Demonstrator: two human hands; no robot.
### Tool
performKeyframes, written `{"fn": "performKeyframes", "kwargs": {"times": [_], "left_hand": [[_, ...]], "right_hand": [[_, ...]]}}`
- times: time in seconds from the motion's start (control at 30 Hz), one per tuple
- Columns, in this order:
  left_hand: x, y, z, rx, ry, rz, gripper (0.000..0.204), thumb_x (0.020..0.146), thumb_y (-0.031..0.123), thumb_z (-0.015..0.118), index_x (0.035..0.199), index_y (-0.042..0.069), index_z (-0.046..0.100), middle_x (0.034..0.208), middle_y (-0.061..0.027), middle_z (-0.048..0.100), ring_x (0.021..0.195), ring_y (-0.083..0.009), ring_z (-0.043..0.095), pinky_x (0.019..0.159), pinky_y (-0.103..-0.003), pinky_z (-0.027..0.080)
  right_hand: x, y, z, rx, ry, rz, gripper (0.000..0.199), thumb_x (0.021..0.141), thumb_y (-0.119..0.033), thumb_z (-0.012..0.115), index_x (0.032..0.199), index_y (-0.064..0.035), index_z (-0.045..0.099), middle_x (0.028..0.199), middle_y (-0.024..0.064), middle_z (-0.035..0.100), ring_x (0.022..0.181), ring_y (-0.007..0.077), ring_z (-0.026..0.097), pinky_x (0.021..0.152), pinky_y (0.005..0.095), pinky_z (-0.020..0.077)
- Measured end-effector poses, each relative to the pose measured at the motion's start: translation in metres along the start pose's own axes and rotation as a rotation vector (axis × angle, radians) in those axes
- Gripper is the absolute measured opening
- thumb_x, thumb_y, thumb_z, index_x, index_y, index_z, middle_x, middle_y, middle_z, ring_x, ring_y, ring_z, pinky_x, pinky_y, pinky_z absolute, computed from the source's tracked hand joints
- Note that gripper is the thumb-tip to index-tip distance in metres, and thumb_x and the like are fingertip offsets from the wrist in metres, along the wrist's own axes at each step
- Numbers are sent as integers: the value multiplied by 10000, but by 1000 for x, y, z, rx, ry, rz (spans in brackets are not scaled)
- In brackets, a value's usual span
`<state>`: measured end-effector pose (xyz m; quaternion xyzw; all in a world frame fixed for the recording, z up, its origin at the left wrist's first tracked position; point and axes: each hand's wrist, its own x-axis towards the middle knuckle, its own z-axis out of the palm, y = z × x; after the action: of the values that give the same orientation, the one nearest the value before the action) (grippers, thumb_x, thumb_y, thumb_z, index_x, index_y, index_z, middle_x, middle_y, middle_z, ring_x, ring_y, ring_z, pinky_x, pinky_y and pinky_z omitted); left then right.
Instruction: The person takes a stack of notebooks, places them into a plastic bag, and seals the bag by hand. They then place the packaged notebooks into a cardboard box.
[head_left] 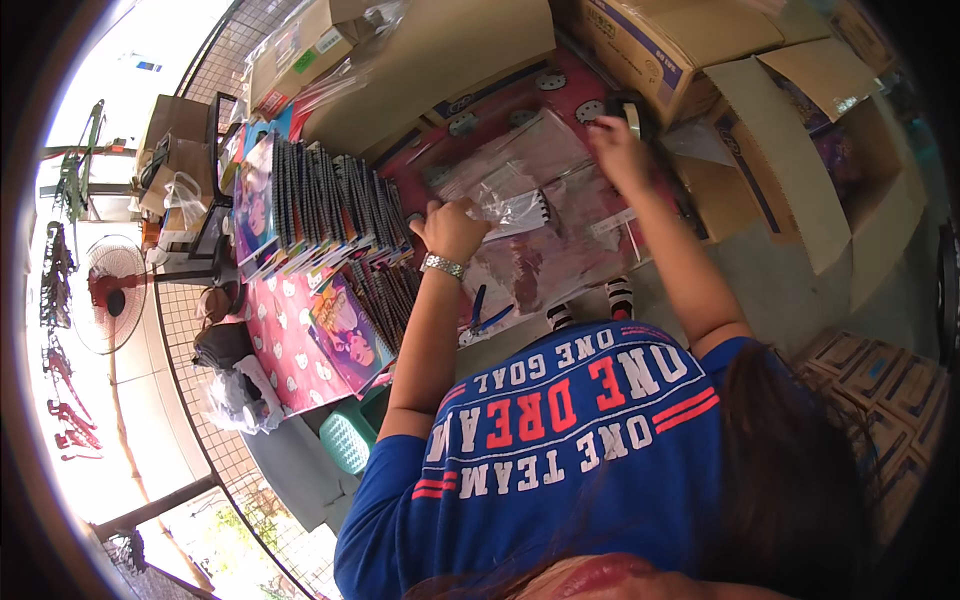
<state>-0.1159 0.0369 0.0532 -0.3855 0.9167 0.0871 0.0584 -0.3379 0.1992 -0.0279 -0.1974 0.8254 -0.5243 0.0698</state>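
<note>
Plastic film [512, 212], clear and crinkled, lies between the curled left hand [455, 232] and the bent-fingered right hand [620, 157]; whether either grips anything, I cannot tell. Ridged, spiral-bound notebooks [335, 205] stand stacked just left of the left hand.

Between the left hand [455, 232] and right hand [618, 155], the counter [565, 98] offers a low open lane, with clear plastic bags [510, 205] lying flat beneath. Tall stacks of spiral notebooks [330, 195] wall off the left side, close beside the left hand. Upright cardboard [440, 70] blocks the back. A dark object [632, 108] crowds the right hand, with cartons [690, 50] beyond it. Blue-handled pliers [488, 315] lie near the front edge.
</note>
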Motion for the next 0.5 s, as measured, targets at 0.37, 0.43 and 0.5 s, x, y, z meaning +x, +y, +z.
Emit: {"fn": "performKeyframes", "kwargs": {"times": [0.37,0.43,0.5], "left_hand": [[22,-47,71,-1331,-57,-34,160,768,113,771,874,26,689,969,-43,651,839,-126,604,718,-252,481],[18,-44,73,-1486,-119,-93,123,814,106,733,891,22,686,859,-22,669,749,-97,600,696,-240,479],[19,-30,62,-1502,-128,-112,110,836,113,710,892,19,694,776,-8,665,696,-83,585,670,-237,462]], "right_hand": [[-67,129,-22,942,56,549,77,917,-165,613,950,-109,570,814,10,552,701,127,517,687,266,446],[-77,141,-19,1138,-28,639,62,925,-147,597,937,-109,550,805,12,545,689,122,503,668,259,435],[-81,185,-8,1311,-184,768,54,931,-123,582,918,-95,538,790,11,525,686,117,501,629,267,442]]}}
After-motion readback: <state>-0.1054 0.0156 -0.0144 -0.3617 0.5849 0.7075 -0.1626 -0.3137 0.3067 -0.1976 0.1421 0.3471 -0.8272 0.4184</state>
